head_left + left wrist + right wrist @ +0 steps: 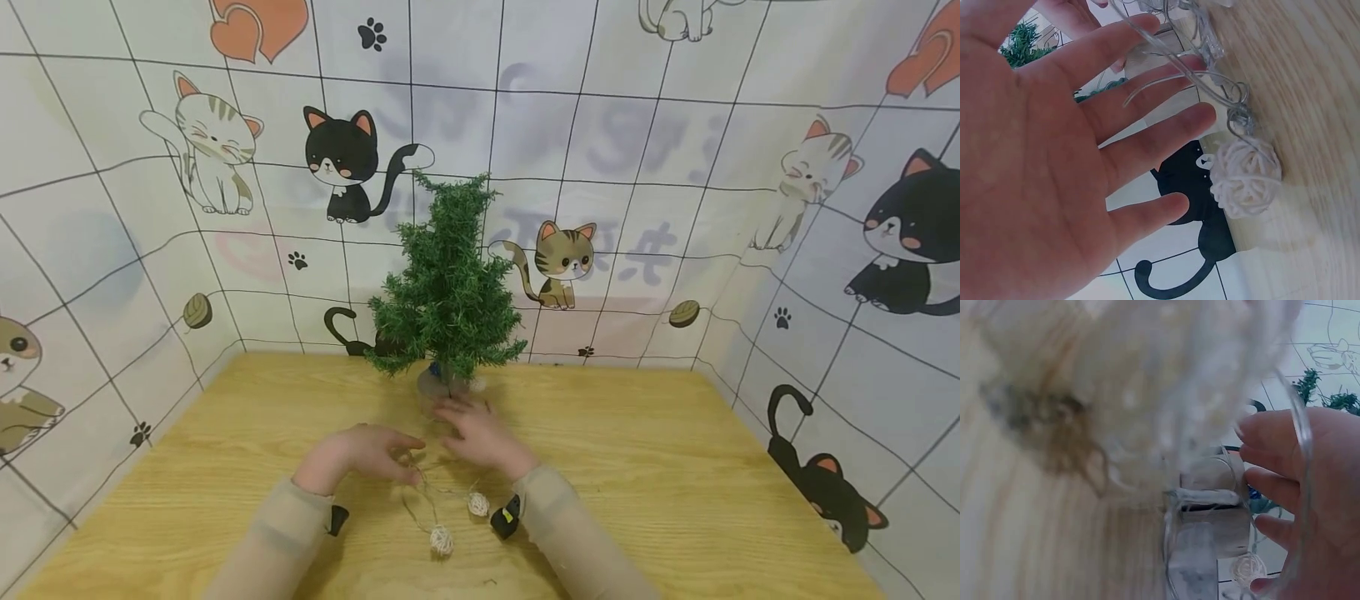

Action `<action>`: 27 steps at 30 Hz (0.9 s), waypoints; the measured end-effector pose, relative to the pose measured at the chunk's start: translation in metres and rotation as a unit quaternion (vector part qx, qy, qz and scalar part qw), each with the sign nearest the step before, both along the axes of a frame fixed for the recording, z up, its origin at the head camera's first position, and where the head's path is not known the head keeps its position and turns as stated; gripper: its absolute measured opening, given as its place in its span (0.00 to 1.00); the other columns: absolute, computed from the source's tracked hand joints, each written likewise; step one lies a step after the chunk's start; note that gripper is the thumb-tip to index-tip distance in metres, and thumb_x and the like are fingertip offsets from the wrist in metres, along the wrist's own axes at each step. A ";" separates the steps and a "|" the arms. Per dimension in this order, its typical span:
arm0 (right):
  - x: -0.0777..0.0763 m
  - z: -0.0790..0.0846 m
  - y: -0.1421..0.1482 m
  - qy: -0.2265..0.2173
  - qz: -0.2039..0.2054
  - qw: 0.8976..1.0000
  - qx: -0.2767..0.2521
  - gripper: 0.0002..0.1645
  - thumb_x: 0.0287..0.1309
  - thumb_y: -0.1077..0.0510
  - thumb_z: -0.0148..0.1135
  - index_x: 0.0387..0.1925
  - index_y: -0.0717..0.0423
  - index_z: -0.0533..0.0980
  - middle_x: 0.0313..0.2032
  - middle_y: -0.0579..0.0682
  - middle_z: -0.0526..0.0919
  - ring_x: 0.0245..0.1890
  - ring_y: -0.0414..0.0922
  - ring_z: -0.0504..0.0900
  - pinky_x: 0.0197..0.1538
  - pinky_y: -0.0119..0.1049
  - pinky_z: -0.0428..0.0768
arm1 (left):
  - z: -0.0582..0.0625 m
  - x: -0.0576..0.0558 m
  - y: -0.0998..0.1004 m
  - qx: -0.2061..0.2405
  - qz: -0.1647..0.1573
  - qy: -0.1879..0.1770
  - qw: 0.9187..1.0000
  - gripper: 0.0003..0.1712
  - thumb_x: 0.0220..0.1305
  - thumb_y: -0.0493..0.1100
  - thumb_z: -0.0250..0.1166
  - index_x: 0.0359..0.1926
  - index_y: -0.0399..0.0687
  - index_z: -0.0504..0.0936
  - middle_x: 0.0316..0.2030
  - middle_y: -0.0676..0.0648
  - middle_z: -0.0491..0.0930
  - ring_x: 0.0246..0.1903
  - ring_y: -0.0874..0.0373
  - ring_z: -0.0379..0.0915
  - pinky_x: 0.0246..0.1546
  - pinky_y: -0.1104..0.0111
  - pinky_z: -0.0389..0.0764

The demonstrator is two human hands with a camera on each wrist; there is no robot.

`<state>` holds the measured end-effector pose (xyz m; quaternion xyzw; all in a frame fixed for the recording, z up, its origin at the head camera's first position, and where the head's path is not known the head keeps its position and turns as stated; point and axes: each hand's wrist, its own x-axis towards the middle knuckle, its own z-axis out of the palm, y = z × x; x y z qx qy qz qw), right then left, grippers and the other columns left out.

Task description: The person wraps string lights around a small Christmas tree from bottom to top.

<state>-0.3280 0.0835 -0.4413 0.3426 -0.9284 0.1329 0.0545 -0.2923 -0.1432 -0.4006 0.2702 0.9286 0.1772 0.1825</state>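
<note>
Apparently, the wire [432, 493] and its white balls [441, 542] are being sorted in front of the tree [453, 283].
Two balls lie on the desk [645, 467] between the sleeves [288, 518]. On the left hand [371, 452], the fingers are straight and spread, wire crossing them; on the right hand [483, 435], they sit loosely apart near the pot [432, 387], contact unclear. The next move seems to call for a pinch.

beige sleeves [273, 533], black wrist cameras [506, 520]
</note>
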 end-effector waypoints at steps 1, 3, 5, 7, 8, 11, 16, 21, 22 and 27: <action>0.000 0.001 0.001 -0.005 -0.002 1.000 -0.003 0.30 0.66 0.47 0.58 0.67 0.48 0.69 0.70 0.47 0.64 0.71 0.56 0.55 0.63 0.70 0.51 | 0.000 0.000 0.000 0.002 0.002 0.000 1.000 0.38 0.58 0.62 0.66 0.66 0.51 0.73 0.59 0.46 0.76 0.56 0.45 0.73 0.59 0.44 0.65; 0.000 0.003 0.003 -0.017 -0.008 1.000 -0.010 0.29 0.66 0.48 0.58 0.67 0.47 0.69 0.70 0.46 0.64 0.72 0.57 0.52 0.63 0.71 0.50 | 0.000 0.000 -0.001 0.003 0.007 0.000 1.000 0.36 0.58 0.60 0.67 0.64 0.51 0.74 0.57 0.46 0.77 0.55 0.45 0.73 0.57 0.45 0.67; 0.001 0.005 0.004 -0.021 -0.014 1.000 -0.015 0.29 0.65 0.48 0.59 0.66 0.47 0.70 0.69 0.46 0.64 0.72 0.57 0.51 0.62 0.72 0.49 | 0.000 0.000 -0.001 0.003 0.011 0.000 1.000 0.35 0.57 0.58 0.68 0.63 0.51 0.76 0.55 0.45 0.79 0.54 0.45 0.74 0.56 0.47 0.69; 0.001 0.006 0.005 -0.024 -0.018 0.999 -0.017 0.29 0.66 0.48 0.59 0.66 0.47 0.70 0.69 0.46 0.65 0.72 0.57 0.51 0.62 0.72 0.48 | 0.000 -0.001 -0.001 0.000 0.016 0.000 1.000 0.34 0.56 0.56 0.69 0.62 0.50 0.77 0.51 0.45 0.81 0.51 0.47 0.76 0.54 0.49 0.71; 0.001 0.006 0.005 -0.023 -0.019 0.999 -0.016 0.29 0.66 0.48 0.59 0.66 0.47 0.70 0.69 0.46 0.65 0.72 0.57 0.51 0.62 0.72 0.48 | -0.001 -0.001 -0.001 -0.003 0.019 -0.001 1.000 0.33 0.56 0.54 0.70 0.62 0.50 0.77 0.48 0.46 0.82 0.49 0.48 0.77 0.52 0.50 0.73; 0.001 0.007 0.006 -0.023 -0.018 0.999 -0.016 0.28 0.66 0.48 0.59 0.66 0.46 0.70 0.69 0.45 0.66 0.72 0.57 0.52 0.62 0.72 0.48 | -0.001 -0.001 0.000 -0.004 0.024 -0.005 1.000 0.31 0.54 0.49 0.72 0.60 0.50 0.79 0.41 0.50 0.83 0.41 0.54 0.78 0.45 0.55 0.76; 0.003 0.006 0.005 -0.008 -0.016 1.000 -0.001 0.27 0.65 0.48 0.59 0.65 0.45 0.72 0.68 0.46 0.66 0.71 0.58 0.54 0.63 0.71 0.50 | -0.003 -0.001 0.001 0.001 0.010 -0.011 1.000 0.25 0.52 0.41 0.72 0.54 0.52 0.83 0.35 0.55 0.80 0.33 0.61 0.74 0.36 0.59 0.77; 0.007 0.007 -0.001 0.002 0.002 0.999 0.032 0.27 0.67 0.47 0.56 0.65 0.44 0.71 0.68 0.46 0.66 0.71 0.57 0.56 0.64 0.69 0.51 | -0.004 -0.002 0.001 0.001 -0.011 0.007 1.000 0.17 0.53 0.37 0.71 0.46 0.52 0.87 0.39 0.53 0.82 0.35 0.58 0.76 0.39 0.59 0.78; 0.008 0.007 -0.002 0.001 0.008 0.999 0.035 0.27 0.68 0.47 0.55 0.66 0.45 0.71 0.68 0.46 0.66 0.71 0.57 0.55 0.64 0.69 0.51 | -0.004 -0.002 0.001 0.002 -0.013 0.012 1.000 0.15 0.53 0.37 0.71 0.44 0.52 0.88 0.39 0.53 0.82 0.36 0.57 0.77 0.40 0.59 0.78; 0.013 0.003 -0.007 -0.004 0.026 0.999 0.036 0.27 0.68 0.51 0.54 0.68 0.45 0.68 0.68 0.43 0.66 0.72 0.55 0.53 0.65 0.68 0.50 | 0.001 -0.004 0.000 0.034 -0.040 0.047 0.998 0.07 0.60 0.37 0.65 0.37 0.48 0.89 0.36 0.55 0.84 0.35 0.59 0.78 0.40 0.62 0.79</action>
